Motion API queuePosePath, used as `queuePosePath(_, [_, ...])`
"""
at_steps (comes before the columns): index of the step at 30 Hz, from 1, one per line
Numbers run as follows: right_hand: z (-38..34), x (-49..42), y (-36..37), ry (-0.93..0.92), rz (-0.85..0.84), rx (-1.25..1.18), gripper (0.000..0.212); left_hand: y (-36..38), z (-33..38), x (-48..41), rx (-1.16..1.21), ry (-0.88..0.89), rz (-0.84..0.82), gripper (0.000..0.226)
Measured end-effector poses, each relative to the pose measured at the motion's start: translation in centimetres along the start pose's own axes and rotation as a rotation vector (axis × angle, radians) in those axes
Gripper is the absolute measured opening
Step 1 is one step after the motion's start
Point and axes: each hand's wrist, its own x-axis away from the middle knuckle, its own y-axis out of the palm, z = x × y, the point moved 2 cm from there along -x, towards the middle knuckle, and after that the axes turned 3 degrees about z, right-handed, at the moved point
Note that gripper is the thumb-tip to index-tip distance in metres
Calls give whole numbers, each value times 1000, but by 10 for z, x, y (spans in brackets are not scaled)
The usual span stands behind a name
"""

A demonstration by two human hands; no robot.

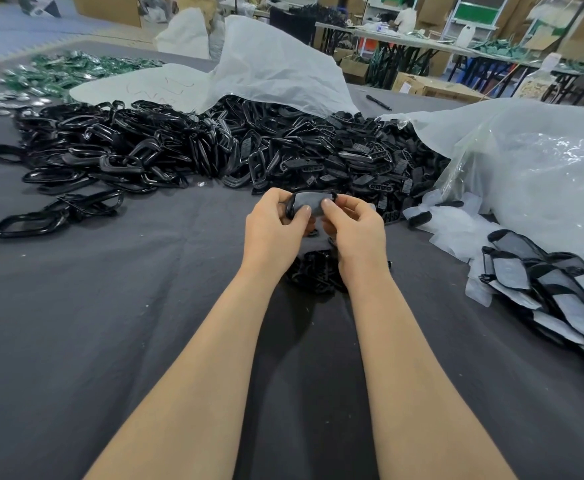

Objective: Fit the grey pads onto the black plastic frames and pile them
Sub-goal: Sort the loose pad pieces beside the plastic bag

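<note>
**Both thumbs on the pad, seating under way**

Head view: the left hand [273, 223] and right hand [352, 226] meet above the dark table cloth [110, 341], fingers curled round one black frame [291, 208], each gripping an end. Both thumbs press on the grey pad [310, 202] lying in its opening. The piece is held in the air, just in front of the big heap of loose frames [145, 150] and above a small dark cluster of parts [314, 271].

Its long axis runs left to right between the hands, roughly level, with the pad face tilted up toward the camera.

The danger, I'd judge, is uneven thumb pressure. Push one end harder and the pad could seat skewed or lift at the far edge. The glossy frame could also slip and drop among the parts below.

The finished stack [553, 289] waits well off to the right, beside the clear plastic bag [543, 174].
</note>
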Motion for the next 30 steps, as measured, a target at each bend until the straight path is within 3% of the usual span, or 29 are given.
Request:
queuePosePath(7, [2,-5,-3,69,-62,-58,7,1,0,0,-15,-39,-8,21])
queuePosePath(22, [8,-7,-3,19,-69,72,1,-1,0,0,-60,-71,-1,18])
queuePosePath(27, [8,-8,-4,20,-77,80,9,0,-2,-2,-41,-91,-17,12])
queuePosePath(30, [8,-7,-5,19,-69,98,13,1,-3,-2,-12,-88,-40,19])
